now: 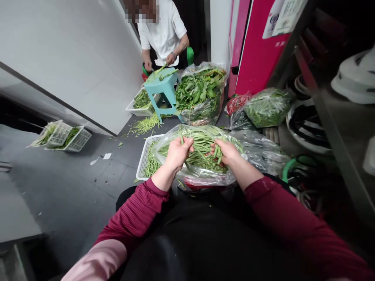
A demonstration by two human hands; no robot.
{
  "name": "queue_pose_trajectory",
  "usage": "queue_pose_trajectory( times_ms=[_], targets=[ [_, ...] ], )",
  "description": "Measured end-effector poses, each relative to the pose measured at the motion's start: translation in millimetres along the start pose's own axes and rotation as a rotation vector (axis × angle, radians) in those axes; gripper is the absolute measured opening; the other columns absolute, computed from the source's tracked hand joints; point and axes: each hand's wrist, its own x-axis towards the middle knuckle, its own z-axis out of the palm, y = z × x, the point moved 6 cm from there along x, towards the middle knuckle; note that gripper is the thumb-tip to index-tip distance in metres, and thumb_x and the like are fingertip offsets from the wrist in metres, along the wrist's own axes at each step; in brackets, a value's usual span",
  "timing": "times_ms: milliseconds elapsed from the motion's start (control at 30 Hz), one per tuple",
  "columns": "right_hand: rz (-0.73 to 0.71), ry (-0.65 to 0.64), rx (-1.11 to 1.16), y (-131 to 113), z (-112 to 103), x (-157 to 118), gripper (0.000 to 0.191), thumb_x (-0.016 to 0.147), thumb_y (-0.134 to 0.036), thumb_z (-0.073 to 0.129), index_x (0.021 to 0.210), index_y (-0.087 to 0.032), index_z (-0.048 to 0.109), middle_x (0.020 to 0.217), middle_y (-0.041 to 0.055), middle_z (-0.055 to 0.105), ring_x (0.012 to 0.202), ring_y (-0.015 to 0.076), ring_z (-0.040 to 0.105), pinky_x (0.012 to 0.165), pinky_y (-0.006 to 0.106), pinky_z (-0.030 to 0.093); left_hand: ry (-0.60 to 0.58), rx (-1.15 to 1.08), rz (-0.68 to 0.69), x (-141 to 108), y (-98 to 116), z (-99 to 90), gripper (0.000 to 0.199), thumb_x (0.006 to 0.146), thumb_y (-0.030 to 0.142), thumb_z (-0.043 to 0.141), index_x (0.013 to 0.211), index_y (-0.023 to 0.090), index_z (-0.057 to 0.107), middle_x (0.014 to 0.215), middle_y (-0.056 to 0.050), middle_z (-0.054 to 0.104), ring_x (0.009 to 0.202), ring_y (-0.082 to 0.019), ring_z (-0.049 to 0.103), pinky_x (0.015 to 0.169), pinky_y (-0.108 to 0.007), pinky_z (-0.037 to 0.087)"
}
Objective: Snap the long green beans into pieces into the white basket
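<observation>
Before me lies an open clear plastic bag (205, 179) full of long green beans (202, 138). My left hand (178, 153) is closed over the bag's left part, gripping green beans whose ends stick out above and below the fist. On the right, my right hand (225, 151) is wrapped round a small bunch of green beans above the bag. A white plastic basket (141, 166) holding short bean pieces (152, 162) stands against the bag's left side, close to my left hand.
Ahead, a co-worker in a white shirt (164, 29) handles green stalks at a light-blue stool (166, 88). Beside it stands a large bag of leafy greens (200, 91). More bagged greens (268, 107) lie at right by a metal shelf (345, 132). White baskets (80, 140) stand at left.
</observation>
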Motion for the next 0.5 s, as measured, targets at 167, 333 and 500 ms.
queue_pose_trajectory(
  times_ms=[167, 333, 500],
  targets=[
    [0.232, -0.48, -0.071, 11.6, 26.4, -23.9, 0.015, 0.082, -0.031, 0.052, 0.078, -0.017, 0.052, 0.058, 0.001, 0.059, 0.045, 0.0116, 0.054, 0.049, 0.03, 0.052, -0.037, 0.57, 0.212, 15.0, -4.4, 12.7, 0.024, 0.078, 0.034, 0.052, 0.063, 0.016, 0.049, 0.054, 0.0, 0.053, 0.049, -0.009, 0.046, 0.052, -0.022, 0.035],
    [0.153, -0.45, -0.267, 7.9, 22.4, -31.9, 0.01, 0.071, -0.018, 0.063, 0.071, -0.015, 0.053, 0.045, -0.0049, 0.049, 0.034, 0.0065, 0.041, 0.039, 0.022, 0.044, -0.161, 1.144, 0.337, 26.2, -33.8, 27.3, 0.015, 0.078, 0.03, 0.052, 0.08, 0.016, 0.054, 0.073, -0.006, 0.06, 0.073, -0.018, 0.057, 0.066, -0.026, 0.038],
    [0.015, -0.382, -0.32, 0.9, 6.7, -23.0, 0.014, 0.063, -0.016, 0.07, 0.069, -0.014, 0.057, 0.044, -0.0035, 0.051, 0.033, 0.008, 0.043, 0.036, 0.024, 0.042, 0.055, 0.82, 0.142, 50.9, -35.6, 5.0, 0.018, 0.069, 0.026, 0.064, 0.063, 0.017, 0.05, 0.054, 0.0, 0.048, 0.061, -0.015, 0.053, 0.058, -0.023, 0.036]
  ],
)
